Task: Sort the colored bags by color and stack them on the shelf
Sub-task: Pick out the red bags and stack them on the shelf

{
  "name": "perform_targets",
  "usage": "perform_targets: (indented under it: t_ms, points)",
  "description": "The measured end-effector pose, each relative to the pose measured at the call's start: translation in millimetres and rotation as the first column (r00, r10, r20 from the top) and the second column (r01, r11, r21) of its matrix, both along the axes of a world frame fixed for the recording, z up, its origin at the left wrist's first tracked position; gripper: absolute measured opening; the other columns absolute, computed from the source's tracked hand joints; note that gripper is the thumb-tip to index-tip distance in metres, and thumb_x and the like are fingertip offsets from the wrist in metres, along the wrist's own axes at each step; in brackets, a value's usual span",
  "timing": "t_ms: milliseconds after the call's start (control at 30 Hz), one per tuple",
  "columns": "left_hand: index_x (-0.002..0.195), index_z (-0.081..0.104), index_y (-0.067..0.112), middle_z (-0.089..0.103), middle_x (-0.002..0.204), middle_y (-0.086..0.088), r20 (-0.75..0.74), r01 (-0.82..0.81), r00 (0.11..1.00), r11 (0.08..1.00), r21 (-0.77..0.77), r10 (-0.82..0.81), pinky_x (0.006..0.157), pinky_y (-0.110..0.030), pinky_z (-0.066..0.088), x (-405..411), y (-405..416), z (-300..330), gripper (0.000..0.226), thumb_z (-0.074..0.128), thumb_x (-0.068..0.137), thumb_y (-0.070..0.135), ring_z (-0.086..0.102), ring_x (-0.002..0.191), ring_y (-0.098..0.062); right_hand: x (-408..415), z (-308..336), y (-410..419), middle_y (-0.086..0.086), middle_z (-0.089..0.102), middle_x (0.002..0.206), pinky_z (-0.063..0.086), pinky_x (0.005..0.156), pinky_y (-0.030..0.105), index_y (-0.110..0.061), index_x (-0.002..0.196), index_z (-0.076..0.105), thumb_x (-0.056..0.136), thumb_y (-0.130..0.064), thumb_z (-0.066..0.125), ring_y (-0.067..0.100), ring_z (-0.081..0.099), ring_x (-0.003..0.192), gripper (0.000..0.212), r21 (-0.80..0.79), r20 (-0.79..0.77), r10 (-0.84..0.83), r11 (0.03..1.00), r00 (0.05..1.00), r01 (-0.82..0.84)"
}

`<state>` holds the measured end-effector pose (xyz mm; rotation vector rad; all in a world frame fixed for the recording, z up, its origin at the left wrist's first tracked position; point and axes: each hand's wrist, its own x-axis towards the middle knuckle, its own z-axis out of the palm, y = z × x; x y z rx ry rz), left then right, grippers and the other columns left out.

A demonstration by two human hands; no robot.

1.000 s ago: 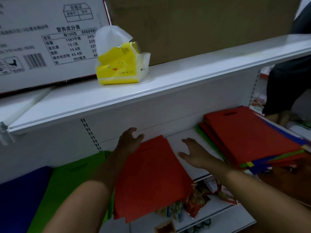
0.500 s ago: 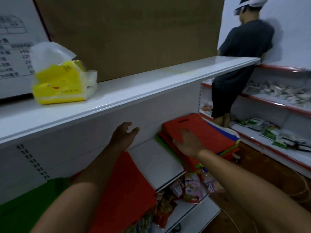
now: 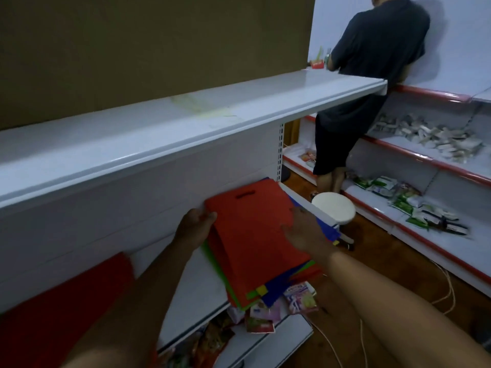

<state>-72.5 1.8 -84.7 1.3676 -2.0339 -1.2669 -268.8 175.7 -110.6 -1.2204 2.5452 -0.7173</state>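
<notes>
Red fabric, a separate red bag [image 3: 61, 309], is lying flat at the near left of the middle shelf [image 3: 191, 296], partly covered by the left forearm. Below the shelf lip, snack packets [image 3: 265, 314] are sitting on a lower tier. Further in, the left hand [image 3: 194, 229] is gripping the left edge of the top red bag [image 3: 249, 229], thumb over the fabric, fingers tucked beneath it. The right hand [image 3: 305, 232] is pressing on that bag's right edge, fingers curling over the side; whether they are closing beneath it cannot be determined. This bag is resting on the mixed stack of bags [image 3: 263, 288], with green, blue and red edges protruding underneath. Beyond the stack, a white stool [image 3: 333, 209] is standing on the floor. Farther still, a person in dark clothing [image 3: 366, 83] is facing red-trimmed shelves [image 3: 438, 166] carrying packaged goods
</notes>
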Motion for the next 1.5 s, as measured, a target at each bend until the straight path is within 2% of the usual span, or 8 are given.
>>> perform_targets:
  t_ms: [100, 300, 567, 867, 1100, 1200, 1333, 1500]
  points:
    - [0.124, 0.057, 0.008, 0.061, 0.123, -0.009, -0.002, -0.043, 0.999, 0.997, 0.063, 0.044, 0.088, -0.028, 0.043, -25.0, 11.2, -16.1, 0.042, 0.062, 0.091, 0.033, 0.058, 0.109, -0.023, -37.1, -26.3, -7.0, 0.012, 0.032, 0.154, 0.026, 0.117, 0.048, -0.016, 0.15, 0.026, 0.092, -0.057, 0.043, 0.032, 0.025, 0.144, 0.073, 0.119, 0.013, 0.005, 0.993, 1.0, -0.006]
    - [0.132, 0.053, 0.011, 0.061, 0.123, -0.007, 0.039, -0.117, 0.993, 0.977, 0.18, 0.112, 0.095, -0.035, 0.049, -55.6, 27.2, -38.3, 0.049, 0.065, 0.09, 0.032, 0.061, 0.109, -0.025, -63.1, -50.8, -10.8, 0.015, 0.013, 0.16, 0.012, 0.119, 0.051, -0.016, 0.155, 0.008, 0.095, -0.052, 0.046, 0.035, 0.007, 0.148, 0.079, 0.256, 0.059, 0.117, 0.958, 0.991, -0.128]
    - [0.1, 0.07, 0.018, 0.073, 0.093, -0.007, 0.094, -0.296, 0.953, 0.953, 0.07, 0.289, 0.082, -0.044, 0.057, -61.0, 3.0, -54.4, 0.053, 0.064, 0.058, 0.048, 0.069, 0.084, -0.024, -69.7, -47.8, -7.2, 0.006, 0.05, 0.138, 0.039, 0.109, 0.04, -0.017, 0.138, 0.04, 0.094, -0.043, 0.053, 0.023, 0.046, 0.128, 0.053, 0.085, -0.008, 0.165, 0.983, 0.986, -0.164]
    - [0.101, 0.071, 0.025, 0.073, 0.091, -0.003, 0.112, -0.372, 0.924, 0.928, 0.024, 0.367, 0.078, -0.041, 0.059, -55.3, -7.7, -76.4, 0.056, 0.064, 0.053, 0.054, 0.07, 0.079, -0.023, -74.0, -48.2, -6.0, 0.003, 0.052, 0.137, 0.035, 0.11, 0.037, -0.018, 0.139, 0.039, 0.091, -0.043, 0.056, 0.021, 0.046, 0.128, 0.057, 0.041, -0.034, 0.2, 0.979, 0.979, -0.199]
    - [0.109, 0.069, 0.014, 0.073, 0.096, -0.01, -0.113, -0.265, 0.951, 0.946, 0.186, 0.289, 0.077, -0.039, 0.058, -66.8, 26.8, -23.6, 0.037, 0.075, 0.073, 0.016, 0.071, 0.081, -0.025, -73.6, -46.3, -9.4, 0.003, 0.041, 0.147, 0.029, 0.116, 0.041, -0.019, 0.147, 0.03, 0.088, -0.044, 0.062, 0.023, 0.035, 0.139, 0.072, 0.03, 0.049, 0.222, 0.974, 0.974, -0.224]
    - [0.105, 0.067, 0.019, 0.073, 0.091, -0.006, -0.2, -0.181, 0.952, 0.953, 0.244, 0.232, 0.067, -0.03, 0.059, -67.3, 33.8, -8.8, 0.027, 0.065, 0.085, 0.002, 0.071, 0.079, -0.022, -75.5, -40.9, -12.7, 0.005, 0.034, 0.151, 0.03, 0.115, 0.043, -0.018, 0.148, 0.025, 0.085, -0.046, 0.066, 0.024, 0.03, 0.141, 0.08, -0.028, 0.128, 0.176, 0.984, 0.976, -0.174]
    - [0.11, 0.065, 0.015, 0.072, 0.099, -0.009, -0.293, -0.165, 0.923, 0.944, 0.287, 0.251, 0.073, -0.035, 0.056, -59.2, 31.5, 4.3, 0.028, 0.057, 0.089, -0.001, 0.069, 0.086, -0.025, -78.5, -33.5, -19.9, 0.001, 0.035, 0.152, 0.032, 0.113, 0.051, -0.027, 0.152, 0.014, 0.078, -0.052, 0.069, 0.024, 0.032, 0.142, 0.096, -0.168, 0.313, 0.171, 0.978, 0.934, -0.122]
    - [0.102, 0.068, 0.011, 0.071, 0.099, -0.013, -0.372, -0.243, 0.866, 0.932, 0.269, 0.334, 0.073, -0.034, 0.054, -34.1, 25.9, 18.1, 0.025, 0.054, 0.088, -0.004, 0.067, 0.085, -0.025, -59.8, -12.6, -20.8, 0.004, 0.037, 0.152, 0.036, 0.109, 0.04, -0.021, 0.151, 0.02, 0.093, -0.028, 0.062, 0.023, 0.04, 0.137, 0.072, -0.304, 0.421, 0.18, 0.951, 0.889, -0.049]
